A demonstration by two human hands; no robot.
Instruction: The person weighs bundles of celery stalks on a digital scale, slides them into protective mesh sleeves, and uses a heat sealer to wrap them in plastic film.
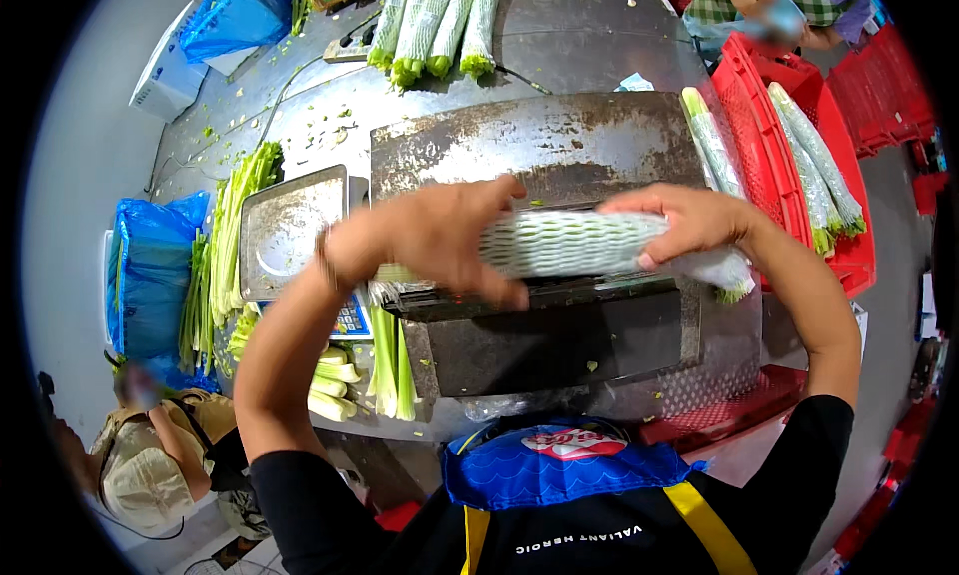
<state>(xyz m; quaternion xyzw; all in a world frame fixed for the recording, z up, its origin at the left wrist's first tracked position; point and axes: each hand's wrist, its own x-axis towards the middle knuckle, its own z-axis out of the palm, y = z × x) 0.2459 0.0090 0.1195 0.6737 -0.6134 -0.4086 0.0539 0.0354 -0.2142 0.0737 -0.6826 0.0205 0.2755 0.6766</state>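
A celery bundle in a white foam net sleeve (559, 243) lies sideways in front of me, above a dark slot in a worn metal wrapping station (539, 140). My right hand (694, 220) grips it near its right end, thumb below and fingers over the top. My left hand (435, 240), smeared by motion, is at the left end with thumb and fingers spread apart around the sleeve. That end is hidden behind the hand. Green leaf tips and clear film (727, 273) show under my right wrist. Loose celery stalks (393, 370) lie below my left hand.
A weighing scale (295, 230) and loose celery (240, 210) are on the left. Wrapped bundles (430, 30) lie at the back, others (714, 145) beside a red crate (739, 105) holding more. Blue-bagged bins (155, 285) stand left. Two people work nearby, far right and lower left.
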